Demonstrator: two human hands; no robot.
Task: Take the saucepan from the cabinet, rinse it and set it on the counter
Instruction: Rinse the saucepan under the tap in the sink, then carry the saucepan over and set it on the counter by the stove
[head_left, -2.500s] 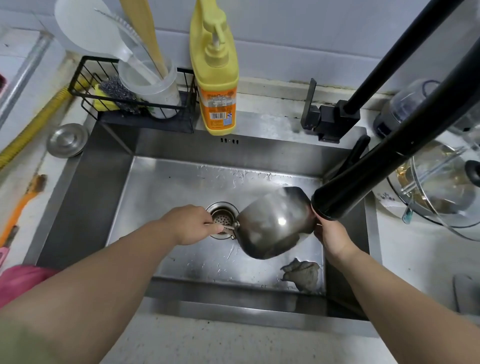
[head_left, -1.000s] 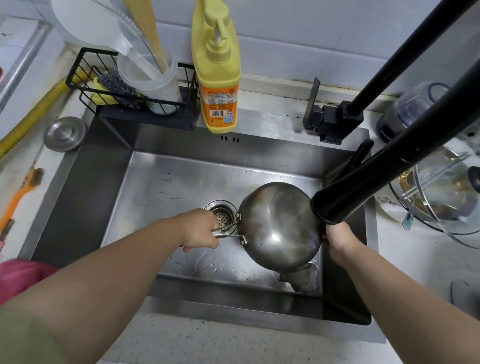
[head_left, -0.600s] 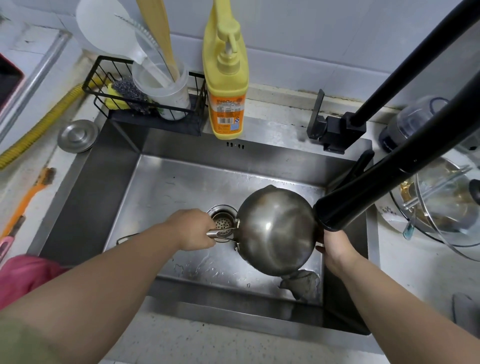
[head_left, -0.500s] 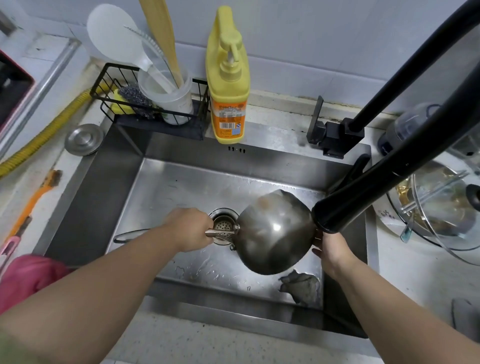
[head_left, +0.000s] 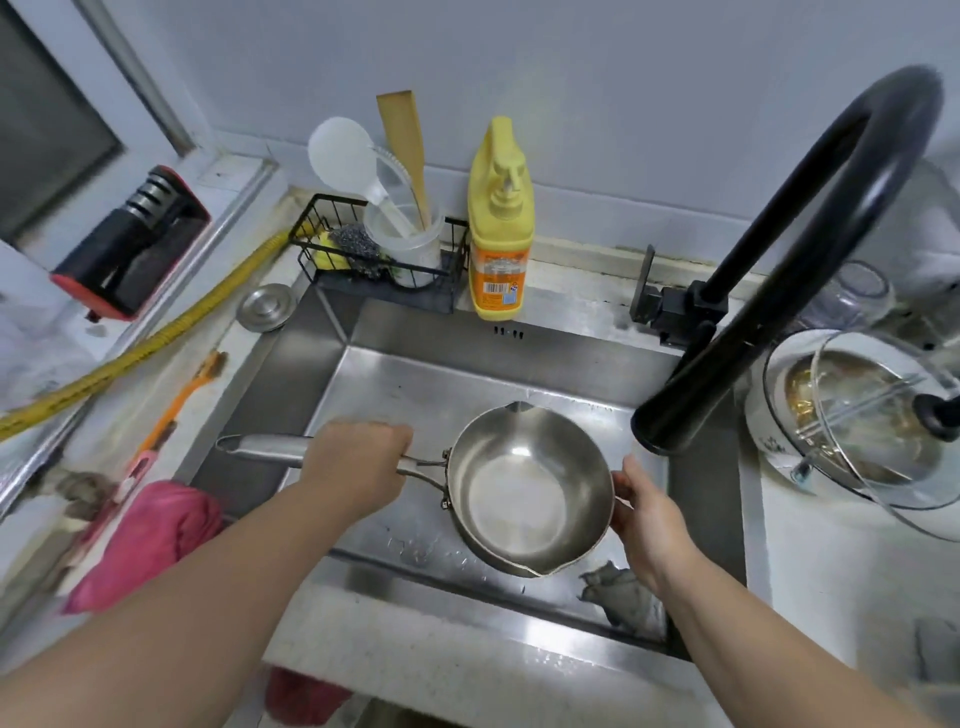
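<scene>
The steel saucepan is held upright over the steel sink, its shiny inside facing me and no water visible in it. My left hand grips its long metal handle, which sticks out to the left. My right hand is cupped against the pan's right outer wall. The black faucet ends just up and right of the pan, with no water running from it.
A yellow soap bottle and a black wire rack with utensils stand behind the sink. A grey rag lies in the sink's front right corner. A glass-lidded pot sits on the right counter, a pink cloth on the left.
The saucepan has turned from bottom-up to mouth-up and sits lower and nearer the sink's front. My view has pulled back and tilted up. Both hands remain on the pan.
</scene>
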